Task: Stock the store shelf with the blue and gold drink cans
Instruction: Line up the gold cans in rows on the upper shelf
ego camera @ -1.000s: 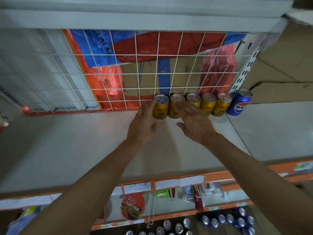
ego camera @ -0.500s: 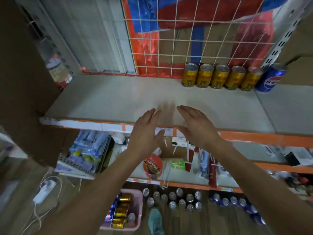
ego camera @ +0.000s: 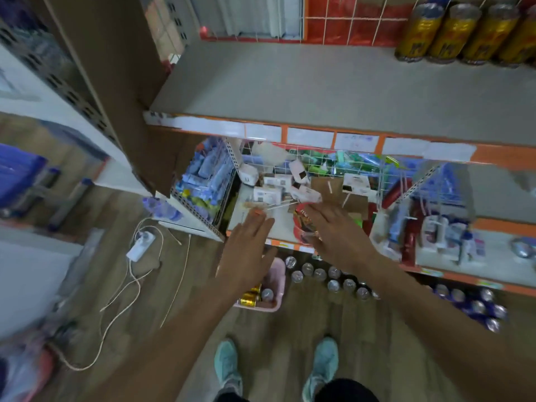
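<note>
1. Spanning the upper part of the view: the grey store shelf, orange-edged with white price labels along its front lip. Most of its surface is bare.
2. Wooden floor, below and to the left.
3. Brown cardboard panel, standing against the shelf's left end.
4. Lower shelf, under the grey one, crowded with small white boxes and mixed packets.
5. My left hand and my right hand: both stretched out palm-down with fingers straight, side by side but apart, holding nothing. They hang over the lower shelf's front edge and the floor stock.
6. Gold cans, upright in a row at the back right of the grey shelf, against the white wire grid.
7. Blue cans, upright on the floor at the right, under the lower shelf.
8. Silver-topped cans, a cluster on the floor beneath my right wrist; body colour cannot be told.
9. Pink basket, on the floor beneath my left hand, with gold cans lying in it.
10. My teal shoes, on the floor, near the basket.
11. White power strip, its cable looping across the floor.
</note>
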Motion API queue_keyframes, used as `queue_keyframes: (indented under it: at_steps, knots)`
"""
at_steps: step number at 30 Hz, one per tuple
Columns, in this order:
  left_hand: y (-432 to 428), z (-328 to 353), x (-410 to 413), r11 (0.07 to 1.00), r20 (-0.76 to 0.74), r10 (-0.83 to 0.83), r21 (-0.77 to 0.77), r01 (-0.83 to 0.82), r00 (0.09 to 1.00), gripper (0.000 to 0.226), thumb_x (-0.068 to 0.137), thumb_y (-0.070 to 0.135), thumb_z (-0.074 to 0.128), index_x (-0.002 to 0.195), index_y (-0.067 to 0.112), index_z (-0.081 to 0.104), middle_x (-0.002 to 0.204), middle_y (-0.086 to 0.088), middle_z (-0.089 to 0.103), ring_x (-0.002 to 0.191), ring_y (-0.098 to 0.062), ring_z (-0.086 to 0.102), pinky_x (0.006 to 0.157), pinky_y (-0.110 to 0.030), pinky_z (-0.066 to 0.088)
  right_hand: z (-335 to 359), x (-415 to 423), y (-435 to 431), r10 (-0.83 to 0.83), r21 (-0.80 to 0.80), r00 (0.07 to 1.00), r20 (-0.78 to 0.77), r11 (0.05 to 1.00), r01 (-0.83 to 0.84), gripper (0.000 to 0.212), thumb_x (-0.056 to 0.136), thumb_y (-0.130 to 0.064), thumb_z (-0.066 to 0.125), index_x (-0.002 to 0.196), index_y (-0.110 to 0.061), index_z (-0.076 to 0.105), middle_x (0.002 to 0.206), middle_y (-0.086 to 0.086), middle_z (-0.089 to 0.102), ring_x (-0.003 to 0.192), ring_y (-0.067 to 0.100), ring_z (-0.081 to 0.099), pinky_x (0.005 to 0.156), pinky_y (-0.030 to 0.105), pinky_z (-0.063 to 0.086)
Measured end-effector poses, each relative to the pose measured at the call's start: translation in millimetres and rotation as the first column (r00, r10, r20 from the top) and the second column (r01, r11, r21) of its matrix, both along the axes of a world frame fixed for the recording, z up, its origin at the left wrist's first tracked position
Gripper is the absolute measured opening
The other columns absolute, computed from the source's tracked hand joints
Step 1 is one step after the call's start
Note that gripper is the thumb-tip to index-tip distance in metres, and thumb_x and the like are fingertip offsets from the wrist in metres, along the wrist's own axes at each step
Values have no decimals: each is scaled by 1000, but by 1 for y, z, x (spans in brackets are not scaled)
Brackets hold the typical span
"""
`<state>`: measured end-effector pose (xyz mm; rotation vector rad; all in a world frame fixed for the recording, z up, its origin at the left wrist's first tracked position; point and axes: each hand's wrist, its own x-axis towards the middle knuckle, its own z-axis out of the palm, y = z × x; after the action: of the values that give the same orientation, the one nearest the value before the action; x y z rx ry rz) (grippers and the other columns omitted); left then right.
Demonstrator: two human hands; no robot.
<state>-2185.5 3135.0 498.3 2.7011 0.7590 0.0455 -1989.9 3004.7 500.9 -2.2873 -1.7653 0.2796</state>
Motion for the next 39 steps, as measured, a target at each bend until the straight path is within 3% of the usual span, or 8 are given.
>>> queue_keyframes:
  at_steps: [6,10,16,20,27,31,34,39]
  knots:
    - [40,-87,-68,995,-18,-66,-73,65,998,59,81,37,64,135,18,50,135,-10,60,112,-37,64,90,-49,56,-80,-90,24,-103,-148,990,-97,985,88,66,91,-24,65,150,-9,40,152,15,44,136,36,45,112,47,35]
    - [62,-165,-111,976,-80,-151,-171,136,985,63,75,30,71,134,7,60,135,-17,61,120,-38,62,96,-52,54,-150,-150,37,-227,-285,961,-157,942,177,64,92,-35,32,152,-13,37,155,8,41,141,31,39,113,44,33]
    - [70,-287,-144,954,-117,-201,-250,167,973,66,72,23,83,133,10,60,132,-12,64,120,-35,63,92,-53,55,-296,-189,27,-242,-411,950,-198,900,144,61,94,-30,46,152,-28,28,155,0,38,142,26,36,109,45,42]
    - [72,-409,-146,941,-210,-242,-288,176,947,79,68,19,91,139,11,56,140,-12,60,127,-37,59,100,-59,51,-417,-192,17,-213,-357,964,-160,923,145,54,83,-18,75,131,-20,49,124,6,65,109,32,63,82,46,58]
    - [87,-591,-128,953,-374,-290,-200,228,881,68,100,41,56,157,24,24,164,1,27,153,-21,21,123,-41,20,-604,-193,30,-57,-411,997,-51,911,31,72,59,-25,94,118,-1,59,101,18,70,76,34,70,59,46,61]
    - [96,-651,-115,938,-422,-342,-200,282,840,65,103,48,45,158,24,21,164,1,26,152,-21,23,121,-39,23,-679,-191,45,41,-449,999,-19,893,-45,79,66,-28,89,132,1,56,127,23,62,104,41,65,78,53,59]
    - [100,-680,-110,912,-425,-408,-224,343,808,71,98,59,47,156,25,25,156,-1,38,143,-23,38,116,-41,32,-705,-187,52,138,-440,989,60,893,-98,80,88,-44,69,151,-9,33,154,12,40,135,32,46,106,41,43]
    - [112,-704,-98,911,-469,-408,-271,311,784,80,90,68,53,153,25,32,146,1,43,132,-22,46,106,-40,41,-744,-182,54,116,-437,993,1,893,-104,78,83,-51,73,144,-21,34,139,2,54,120,22,56,100,35,49]
